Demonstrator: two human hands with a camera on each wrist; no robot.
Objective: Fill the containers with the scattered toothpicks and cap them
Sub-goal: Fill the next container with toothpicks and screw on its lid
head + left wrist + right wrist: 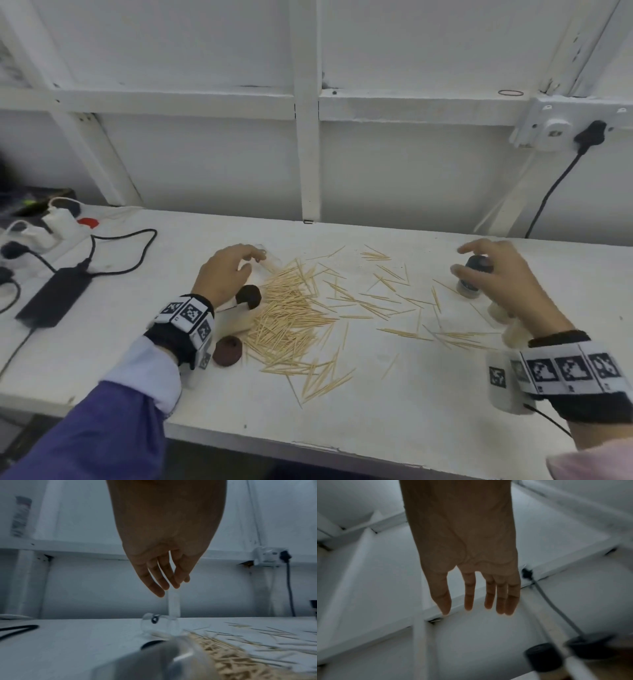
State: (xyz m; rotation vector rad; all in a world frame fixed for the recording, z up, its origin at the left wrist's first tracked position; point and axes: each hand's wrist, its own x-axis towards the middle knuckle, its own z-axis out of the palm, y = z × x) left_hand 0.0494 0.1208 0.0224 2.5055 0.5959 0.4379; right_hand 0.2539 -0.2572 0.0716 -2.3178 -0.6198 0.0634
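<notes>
Toothpicks [294,318] still scattered; fingers of both hands loose, grasping nothing; next, likely: gripping clear container [160,626] beside the pile.

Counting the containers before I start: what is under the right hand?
Under the right hand stands a dark-capped container, upright on the table. Fingers cover part of its cap; its contents cannot be made out.
</notes>
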